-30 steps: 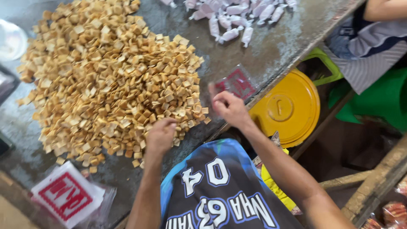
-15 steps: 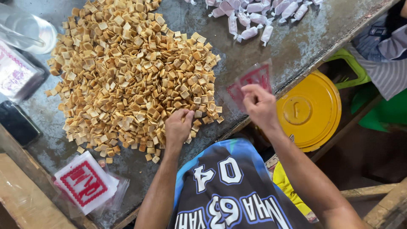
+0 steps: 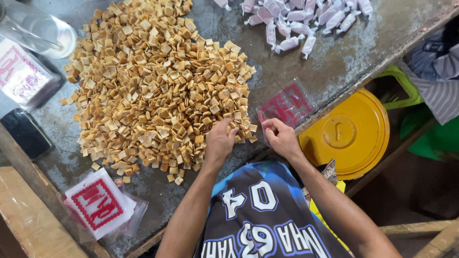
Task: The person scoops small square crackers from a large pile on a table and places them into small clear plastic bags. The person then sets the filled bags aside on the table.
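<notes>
A big heap of small square tan crackers point(image 3: 153, 91) covers the grey table point(image 3: 296, 62). My left hand point(image 3: 219, 143) rests on the heap's near right edge, fingers curled down over a few crackers. My right hand point(image 3: 282, 138) is just beside it at the table's edge. It pinches the near corner of a small clear plastic bag with red print point(image 3: 287, 105), which lies flat on the table.
Several white wrapped sweets point(image 3: 296, 19) lie at the far side. A yellow round lid point(image 3: 344, 134) sits below the table edge at right, beside another person's striped sleeve point(image 3: 440, 81). Red-printed bag stacks point(image 3: 95, 203) point(image 3: 21, 76), a black phone point(image 3: 26, 134) and a clear container point(image 3: 43, 31) are at left.
My right hand dropped from the air onto the clear bag and took its corner. My left hand slid right along the heap's edge, closer to the right hand.
</notes>
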